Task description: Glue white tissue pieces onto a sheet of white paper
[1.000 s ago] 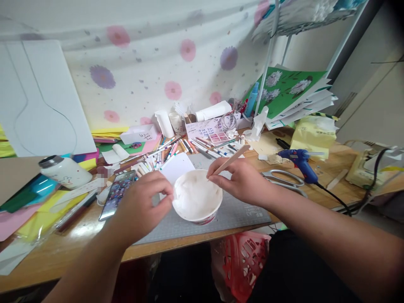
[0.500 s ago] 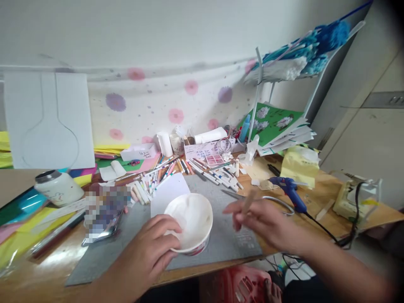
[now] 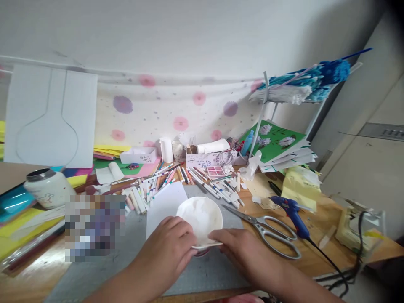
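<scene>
A white paper bowl (image 3: 202,216) sits over the grey cutting mat (image 3: 126,269), tilted a little so its inside faces me. My left hand (image 3: 175,240) is closed on the left part of its near rim, fingers over the edge. On the right part of that rim, my right hand (image 3: 236,248) grips with the thumb and fingers. Between the hands the near rim looks pressed down flat. Any small thing inside the right hand is hidden. Scissors (image 3: 268,233) lie just beyond my right hand, and white paper (image 3: 154,216) is partly under the bowl.
A blue glue gun (image 3: 292,214) with a black cord lies at the right. Several markers (image 3: 217,189) spread behind the bowl. To the left stands a white jar (image 3: 50,189) near a pixelated patch. Pipe cleaners (image 3: 315,80) rest on a rack at the back right.
My right hand has come left onto the bowl's rim, and the light-coloured stick it held no longer shows. The bowl has shifted slightly right. The scissors are now uncovered.
</scene>
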A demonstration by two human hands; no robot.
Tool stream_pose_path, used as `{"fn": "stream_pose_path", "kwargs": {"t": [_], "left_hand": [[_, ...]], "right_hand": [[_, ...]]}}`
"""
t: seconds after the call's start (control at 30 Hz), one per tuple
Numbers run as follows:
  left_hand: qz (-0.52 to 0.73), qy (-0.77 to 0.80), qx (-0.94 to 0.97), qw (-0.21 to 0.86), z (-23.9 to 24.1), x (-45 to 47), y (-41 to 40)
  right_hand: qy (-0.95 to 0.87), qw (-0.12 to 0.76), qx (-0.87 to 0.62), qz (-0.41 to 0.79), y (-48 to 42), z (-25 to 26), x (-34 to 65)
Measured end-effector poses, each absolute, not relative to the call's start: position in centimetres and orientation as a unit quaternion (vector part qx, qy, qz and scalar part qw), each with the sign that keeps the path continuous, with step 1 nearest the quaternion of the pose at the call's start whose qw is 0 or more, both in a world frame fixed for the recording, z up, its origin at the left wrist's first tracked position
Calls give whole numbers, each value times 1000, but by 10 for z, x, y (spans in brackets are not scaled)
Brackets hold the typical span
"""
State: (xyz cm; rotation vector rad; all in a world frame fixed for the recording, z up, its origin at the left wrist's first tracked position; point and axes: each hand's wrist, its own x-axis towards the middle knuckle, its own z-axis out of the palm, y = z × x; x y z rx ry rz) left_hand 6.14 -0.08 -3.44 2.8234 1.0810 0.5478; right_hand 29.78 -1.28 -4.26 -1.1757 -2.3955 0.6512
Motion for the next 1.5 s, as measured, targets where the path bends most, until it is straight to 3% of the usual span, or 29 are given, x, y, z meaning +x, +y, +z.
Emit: {"fn": "stream_pose_path", "kwargs": {"t": [0.13,0.37,0.43,0.6,0.77,1.0,1.17,1.5], "left_hand": [[249,336,908,38,-24,55,19],[403,348,840,-108,-36,34,65],[435,330,832,-97,-47,35,64],[374,250,893,-12,-67,41,53],[401,246,882,-3,-72,38,54],[489,204,846,-56,-87,48,59],[528,196,826,-35,-99,59,60],[533,200,820,-56,-96,54,64]], "right_hand": [[-833,215,-453,234,8,-41,298],[-831,234,-478,159,79,-28,282],[-835,232,-482,129,107,-24,266],[-824,234,-511,76,184,-24,210],[-820,224,-524,54,234,-37,171],[-853,224,-471,10,202,-43,157],[-931,144,-335,31,178,-67,91],[-917,105,-378,73,208,-77,32]]}}
